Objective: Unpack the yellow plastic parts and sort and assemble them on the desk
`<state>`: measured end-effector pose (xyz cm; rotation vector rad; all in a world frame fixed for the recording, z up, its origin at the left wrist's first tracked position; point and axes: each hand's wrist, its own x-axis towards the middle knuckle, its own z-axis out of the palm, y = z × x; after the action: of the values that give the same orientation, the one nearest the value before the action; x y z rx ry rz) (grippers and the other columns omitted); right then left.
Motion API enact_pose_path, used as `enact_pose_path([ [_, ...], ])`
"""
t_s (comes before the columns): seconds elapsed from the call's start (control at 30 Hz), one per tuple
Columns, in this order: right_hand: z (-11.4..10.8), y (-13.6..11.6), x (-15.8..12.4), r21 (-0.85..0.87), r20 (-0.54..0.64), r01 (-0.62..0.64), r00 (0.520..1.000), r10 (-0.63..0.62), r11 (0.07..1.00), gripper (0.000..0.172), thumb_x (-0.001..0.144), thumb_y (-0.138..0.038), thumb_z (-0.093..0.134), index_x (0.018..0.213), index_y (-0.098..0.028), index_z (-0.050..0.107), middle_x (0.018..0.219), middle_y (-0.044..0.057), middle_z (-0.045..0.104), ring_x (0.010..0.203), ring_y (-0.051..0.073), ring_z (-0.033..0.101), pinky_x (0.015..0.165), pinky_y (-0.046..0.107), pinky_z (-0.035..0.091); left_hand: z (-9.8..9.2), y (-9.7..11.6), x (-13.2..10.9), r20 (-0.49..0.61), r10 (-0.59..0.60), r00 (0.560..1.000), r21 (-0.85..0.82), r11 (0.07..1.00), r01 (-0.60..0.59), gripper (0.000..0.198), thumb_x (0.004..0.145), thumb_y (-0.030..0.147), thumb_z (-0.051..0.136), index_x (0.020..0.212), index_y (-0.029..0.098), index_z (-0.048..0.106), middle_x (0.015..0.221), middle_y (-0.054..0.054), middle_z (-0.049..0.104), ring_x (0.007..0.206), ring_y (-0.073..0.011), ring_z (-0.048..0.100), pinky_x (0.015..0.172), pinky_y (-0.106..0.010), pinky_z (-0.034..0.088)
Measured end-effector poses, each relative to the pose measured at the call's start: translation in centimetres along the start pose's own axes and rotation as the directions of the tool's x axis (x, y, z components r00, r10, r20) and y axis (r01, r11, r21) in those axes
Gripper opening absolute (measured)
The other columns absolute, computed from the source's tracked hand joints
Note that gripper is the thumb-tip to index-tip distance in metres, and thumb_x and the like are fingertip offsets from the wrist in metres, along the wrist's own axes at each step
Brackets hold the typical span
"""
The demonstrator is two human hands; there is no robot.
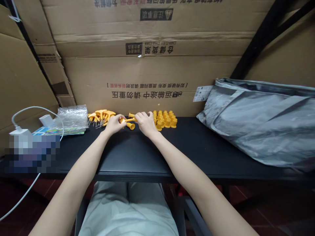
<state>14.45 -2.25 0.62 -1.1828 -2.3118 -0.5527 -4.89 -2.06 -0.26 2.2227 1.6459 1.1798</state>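
Observation:
Both of my arms reach forward over a black table [197,144]. My left hand [113,124] and my right hand [145,123] are both closed on the two ends of a small yellow plastic piece [128,120] held between them. Just under it a loose yellow cone-shaped part [131,126] lies on the table. To the right of my right hand stands a cluster of several yellow cone-shaped parts [166,119]. Left of my left hand lies a heap of yellow T-shaped parts [100,115] with small metal springs [96,124] beside them.
A large grey plastic bag [261,118] fills the right side of the table. A clear plastic bag [71,117], a white charger with cable [21,131] and a blurred object [31,152] lie at the left. Cardboard boxes [147,59] form a wall behind.

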Motion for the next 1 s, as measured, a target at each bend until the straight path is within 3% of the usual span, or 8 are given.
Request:
enact_pose_path([
  [0.13,0.2,0.5,-0.1,-0.001,-0.01,0.038,0.999,-0.038,0.999,0.026,0.096,-0.017,0.04,0.114,-0.016,0.059,0.113,0.014,0.064,0.105,0.027,0.049,0.094,0.043,0.024,0.0,-0.2,0.1,0.051,-0.046,0.998,-0.032,0.998,0.048,0.022,0.066,0.029,0.06,0.083,0.016,0.066,0.057,0.003,0.057,0.055,-0.0114,0.051,0.056,-0.023,0.039],
  [0.37,0.9,0.9,-0.5,0.039,0.106,0.114,0.987,-0.118,0.993,0.031,0.095,-0.02,0.044,0.124,-0.016,0.056,0.119,0.016,0.063,0.108,0.027,0.052,0.093,0.045,0.028,-0.4,0.0,-0.3,0.021,0.022,1.0,0.177,0.984,-0.025,0.026,0.068,0.029,0.06,0.09,0.02,0.069,0.067,0.001,0.064,0.062,-0.0141,0.055,0.06,-0.025,0.041],
  [0.6,0.1,0.9,0.0,-0.05,0.035,-0.041,0.998,0.043,0.998,0.032,0.089,-0.006,0.038,0.111,-0.016,0.058,0.111,0.015,0.064,0.105,0.028,0.049,0.093,0.044,0.027,-1.3,0.0,-0.2,-0.003,0.022,1.0,0.288,0.957,-0.02,0.025,0.072,0.03,0.06,0.094,0.023,0.068,0.072,-0.001,0.067,0.069,-0.0181,0.061,0.064,-0.026,0.043],
  [0.7,-0.4,2.4,-0.1,-0.055,-0.021,-0.153,0.988,0.152,0.987,0.023,0.088,-0.013,0.042,0.105,-0.015,0.058,0.108,0.016,0.062,0.102,0.029,0.049,0.089,0.043,0.029,-1.9,-0.9,-0.1,-0.06,-0.033,0.998,0.335,0.941,0.051,0.026,0.075,0.031,0.06,0.099,0.022,0.067,0.081,-0.005,0.07,0.078,-0.0226,0.064,0.069,-0.03,0.045],
  [0.77,-0.9,3.7,-0.2,-0.045,-0.09,-0.255,0.964,0.251,0.966,0.021,0.089,-0.022,0.044,0.103,-0.014,0.058,0.107,0.018,0.061,0.102,0.031,0.049,0.086,0.043,0.03,-2.1,-1.6,0.1,-0.132,-0.091,0.987,0.349,0.928,0.132,0.027,0.079,0.031,0.057,0.103,0.021,0.065,0.087,-0.008,0.071,0.083,-0.0253,0.065,0.071,-0.031,0.046],
  [0.87,-2.0,5.7,-0.2,-0.016,-0.169,-0.432,0.89,0.423,0.902,0.026,0.09,-0.03,0.043,0.103,-0.013,0.057,0.105,0.019,0.061,0.1,0.032,0.051,0.084,0.044,0.032,-2.2,-2.5,0.2,-0.259,-0.185,0.948,0.331,0.905,0.267,0.03,0.084,0.032,0.051,0.11,0.021,0.062,0.092,-0.01,0.071,0.088,-0.0266,0.066,0.074,-0.033,0.047],
  [0.93,-2.7,7.0,-0.3,-0.022,-0.127,-0.556,0.826,0.549,0.831,0.028,0.089,-0.03,0.044,0.106,-0.012,0.057,0.103,0.019,0.063,0.098,0.031,0.054,0.086,0.045,0.032,-2.2,-3.0,0.2,-0.314,-0.241,0.918,0.306,0.89,0.338,0.032,0.086,0.03,0.048,0.114,0.021,0.06,0.093,-0.01,0.071,0.091,-0.0267,0.066,0.075,-0.033,0.047],
  [1.0,-3.2,8.2,-0.7,-0.08,-0.003,-0.671,0.74,0.673,0.738,0.029,0.086,-0.029,0.048,0.106,-0.01,0.059,0.098,0.018,0.065,0.095,0.031,0.058,0.087,0.048,0.033,-2.3,-3.5,0.2,-0.34,-0.275,0.899,0.281,0.883,0.376,0.033,0.086,0.027,0.047,0.116,0.021,0.06,0.093,-0.01,0.071,0.093,-0.0265,0.066,0.078,-0.034,0.047],
])
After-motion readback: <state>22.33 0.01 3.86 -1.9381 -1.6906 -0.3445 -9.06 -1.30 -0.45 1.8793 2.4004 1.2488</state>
